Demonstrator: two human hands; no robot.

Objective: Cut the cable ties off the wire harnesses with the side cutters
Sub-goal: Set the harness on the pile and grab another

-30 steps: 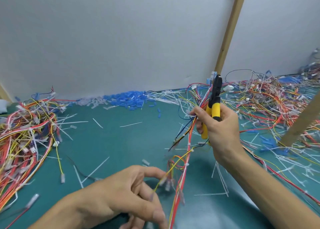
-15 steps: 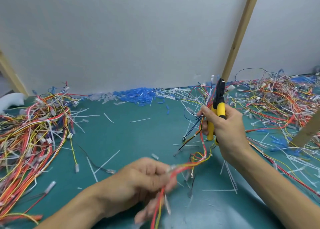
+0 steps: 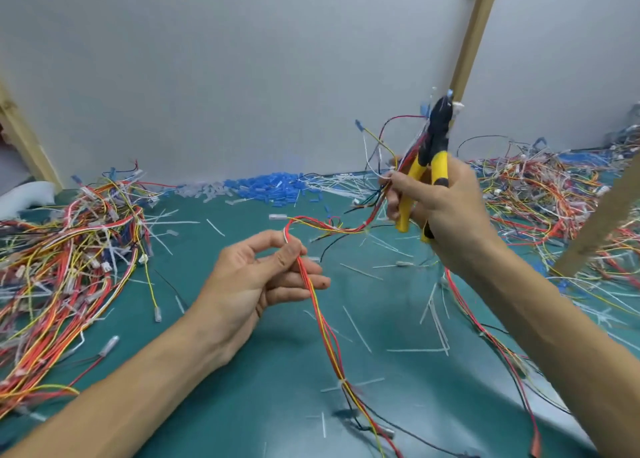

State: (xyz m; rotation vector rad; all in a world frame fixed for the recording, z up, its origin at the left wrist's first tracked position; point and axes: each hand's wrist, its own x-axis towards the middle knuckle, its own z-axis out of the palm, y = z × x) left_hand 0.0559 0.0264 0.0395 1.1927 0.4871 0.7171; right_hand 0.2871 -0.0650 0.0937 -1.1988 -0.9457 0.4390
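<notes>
Left hand [image 3: 263, 281]: thumb and forefinger pinch the wire harness [image 3: 321, 319] above the green mat [image 3: 242, 405]; other fingers loosely out. From the pinch, one run hangs toward me with a white cable tie [image 3: 343, 383] on it; the other arcs across to the right hand [image 3: 446, 208].

Right hand grips the yellow-handled side cutters [image 3: 434, 146], head up, handles slightly apart, harness wires bunched against them.

I note harness heaps left [image 3: 69, 250] and right [image 3: 540, 194]. A slanted wooden batten [image 3: 602, 222] blocks part of the right heap. Blue sleeves [image 3: 266, 186] lie along the wall; cut tie offcuts [image 3: 356, 329] lie scattered.
</notes>
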